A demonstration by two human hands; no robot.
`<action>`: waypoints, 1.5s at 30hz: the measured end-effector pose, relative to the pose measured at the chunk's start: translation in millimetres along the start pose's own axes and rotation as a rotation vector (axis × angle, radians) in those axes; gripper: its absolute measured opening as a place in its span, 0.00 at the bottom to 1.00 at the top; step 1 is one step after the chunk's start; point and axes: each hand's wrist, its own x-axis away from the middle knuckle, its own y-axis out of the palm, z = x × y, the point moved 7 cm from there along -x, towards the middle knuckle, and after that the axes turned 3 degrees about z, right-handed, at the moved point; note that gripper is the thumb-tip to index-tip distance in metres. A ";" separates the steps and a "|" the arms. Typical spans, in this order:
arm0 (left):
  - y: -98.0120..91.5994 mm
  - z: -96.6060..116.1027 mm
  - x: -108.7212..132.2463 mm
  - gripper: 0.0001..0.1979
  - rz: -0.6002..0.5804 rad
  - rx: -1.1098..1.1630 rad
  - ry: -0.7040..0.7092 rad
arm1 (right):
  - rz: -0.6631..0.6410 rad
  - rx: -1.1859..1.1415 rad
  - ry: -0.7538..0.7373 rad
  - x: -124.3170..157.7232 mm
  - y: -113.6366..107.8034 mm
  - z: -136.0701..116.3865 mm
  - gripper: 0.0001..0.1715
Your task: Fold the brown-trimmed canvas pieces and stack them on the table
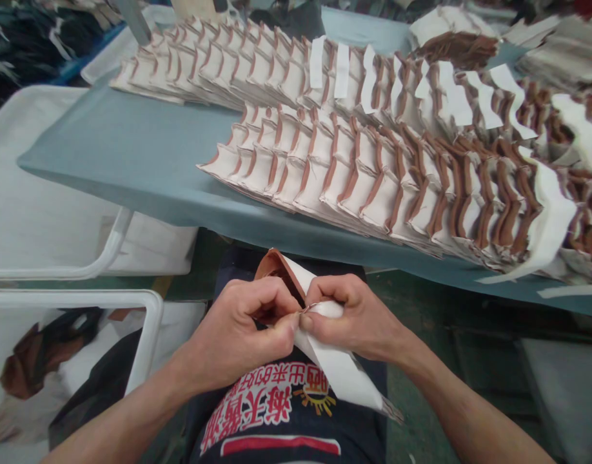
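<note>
Above my lap, a folded piece of brown-and-white material (342, 374), white on the outside and brown within, is pinched between both hands. My left hand (257, 319) grips its edge with thumb and forefinger. Right beside it, my right hand (347, 316) pinches the same edge, the thumbs almost touching. One end curls up brown beyond my fingers, while a white flap slants down to the right over a dark apron (271, 419) with red and white lettering. Whatever lies right between the fingertips is too small to make out.
Across the front stands a table with a blue-grey cover (131, 148), bearing two long rows of stacked brown-and-white pieces (315, 167). White strips (557, 212) lie over several of them. White bins (155, 322) stand at the left, one holding dark and brown scraps (29, 361).
</note>
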 end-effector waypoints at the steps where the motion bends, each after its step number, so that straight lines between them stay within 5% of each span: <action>1: -1.1 0.6 0.6 0.06 -0.010 0.002 0.008 | -0.016 -0.016 0.035 0.7 0.2 1.7 0.14; 4: -6.6 1.4 0.8 0.06 -0.055 0.016 0.005 | -0.065 0.061 0.016 2.6 -4.1 -3.8 0.18; 8: -8.2 -3.2 -2.5 0.04 -0.203 0.083 -0.080 | -0.114 0.265 -0.226 5.5 -11.0 -26.9 0.13; 11: -1.7 -7.9 -5.3 0.15 -0.319 0.095 -0.121 | -0.066 0.411 -0.350 8.0 -13.9 -38.8 0.10; 14: 5.7 -11.7 -7.2 0.23 -0.377 0.088 -0.127 | -0.038 0.525 -0.398 10.6 -12.3 -43.4 0.10; 21: 17.0 -11.2 -1.1 0.24 -0.572 0.130 -0.104 | -0.112 0.528 -0.452 18.7 -8.7 -41.2 0.07; 30: 15.5 20.2 14.9 0.16 -0.350 -0.488 0.404 | -0.139 0.414 -0.374 26.1 -5.9 -33.1 0.07; 34: 16.5 17.3 19.3 0.15 -0.215 -0.614 0.492 | -0.113 0.387 -0.326 24.2 -6.7 -32.7 0.05; 39: 17.3 18.9 16.8 0.14 -0.035 -0.594 0.620 | -0.132 0.336 -0.334 14.5 -1.8 -28.3 0.22; 41: 14.8 20.1 12.0 0.14 -0.033 -0.510 0.600 | -0.175 0.220 -0.291 10.0 1.7 -22.8 0.26; 45: 11.4 17.8 3.9 0.14 -0.210 -0.325 0.403 | -0.211 -0.061 -0.190 7.4 5.9 -14.1 0.30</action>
